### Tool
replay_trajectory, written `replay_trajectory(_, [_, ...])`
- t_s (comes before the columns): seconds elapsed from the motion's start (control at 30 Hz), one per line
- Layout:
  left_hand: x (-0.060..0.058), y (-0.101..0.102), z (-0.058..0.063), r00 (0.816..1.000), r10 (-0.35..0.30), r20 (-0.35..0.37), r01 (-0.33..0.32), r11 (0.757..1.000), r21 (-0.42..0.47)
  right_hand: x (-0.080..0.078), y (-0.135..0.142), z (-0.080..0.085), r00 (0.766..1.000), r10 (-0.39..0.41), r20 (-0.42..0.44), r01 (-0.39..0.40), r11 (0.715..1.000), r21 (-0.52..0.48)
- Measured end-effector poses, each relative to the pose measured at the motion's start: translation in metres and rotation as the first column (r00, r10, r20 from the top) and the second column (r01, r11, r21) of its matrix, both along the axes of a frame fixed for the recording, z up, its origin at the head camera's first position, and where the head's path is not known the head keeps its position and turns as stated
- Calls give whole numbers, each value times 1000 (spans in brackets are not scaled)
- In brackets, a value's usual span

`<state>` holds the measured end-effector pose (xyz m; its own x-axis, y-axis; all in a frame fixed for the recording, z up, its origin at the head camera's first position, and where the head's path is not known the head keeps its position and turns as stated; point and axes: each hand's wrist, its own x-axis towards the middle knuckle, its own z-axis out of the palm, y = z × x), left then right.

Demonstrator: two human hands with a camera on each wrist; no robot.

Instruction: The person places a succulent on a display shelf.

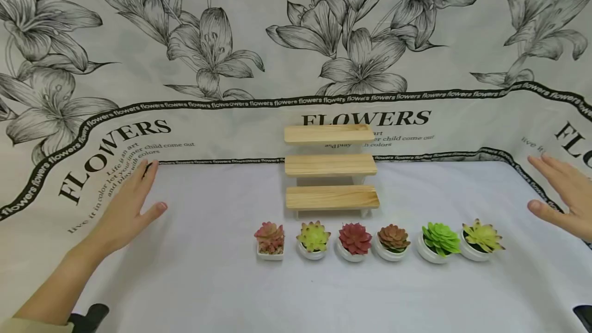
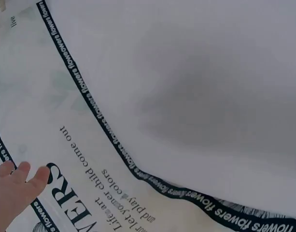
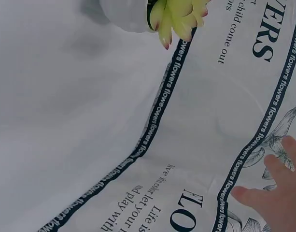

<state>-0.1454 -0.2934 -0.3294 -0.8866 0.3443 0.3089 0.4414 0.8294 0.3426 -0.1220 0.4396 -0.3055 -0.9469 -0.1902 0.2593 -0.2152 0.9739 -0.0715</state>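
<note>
My left hand (image 1: 125, 212) is held over the left side of the white table, fingers straight and thumb spread, holding nothing. At the far right my right hand (image 1: 566, 194) is raised the same way, also bare. Between them stands a row of potted succulents: a pink one (image 1: 270, 238) in a square pot, a yellow-green one (image 1: 314, 236), a dark red one (image 1: 354, 239), a brown one (image 1: 392, 239), a bright green one (image 1: 440, 240), and a second yellow-green one (image 1: 483, 236) nearest my right hand. The right wrist view shows that last succulent (image 3: 176, 17) at its top edge.
Behind the row rises a three-step stand with a top wooden board (image 1: 329, 133), a middle board (image 1: 330, 165) and a lower board (image 1: 332, 198). A flower-printed cloth (image 1: 231, 132) hangs along the back and sides. White cloth (image 1: 208, 281) covers the table.
</note>
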Motion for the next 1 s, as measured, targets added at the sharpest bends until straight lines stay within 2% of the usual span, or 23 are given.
replay_trajectory(0.03, [0, 1, 2, 997, -13, 75, 5, 994, 113, -1, 1, -3, 999, 26, 29, -24, 997, -75])
replay_trajectory(0.07, [0, 2, 3, 989, -38, 146, 4, 974, 228, -3, 5, -10, 999, 44, 31, -38, 987, -156])
replay_trajectory(0.13, [-2, 6, 4, 957, -95, 274, -22, 918, 395, -4, 9, -18, 993, 90, 74, -64, 951, -303])
replay_trajectory(0.23, [-6, 15, 1, 902, -185, 390, -70, 828, 557, -5, 15, -32, 986, 108, 123, -45, 902, -430])
replay_trajectory(0.3, [-9, 21, -3, 875, -240, 422, -88, 776, 624, -2, 12, -34, 979, 139, 151, -57, 890, -453])
replay_trajectory(0.4, [-13, 34, -10, 841, -302, 449, -111, 716, 689, 3, 4, -35, 973, 166, 159, -69, 872, -485])
replay_trajectory(0.5, [-18, 48, -18, 805, -338, 488, -157, 672, 724, 10, -7, -31, 965, 195, 174, -73, 840, -538])
replay_trajectory(0.57, [-22, 56, -23, 782, -358, 509, -192, 639, 745, 13, -12, -32, 965, 185, 186, -51, 827, -559])
replay_trajectory(0.73, [-31, 72, -34, 746, -401, 532, -261, 559, 787, 15, -9, -42, 962, 198, 190, -43, 792, -609])
replay_trajectory(0.87, [-41, 84, -42, 715, -449, 535, -297, 499, 814, 17, -5, -49, 964, 200, 177, -57, 802, -594])
replay_trajectory(1.0, [-52, 97, -52, 682, -501, 532, -303, 469, 830, 19, -3, -56, 965, 181, 188, -42, 818, -573])
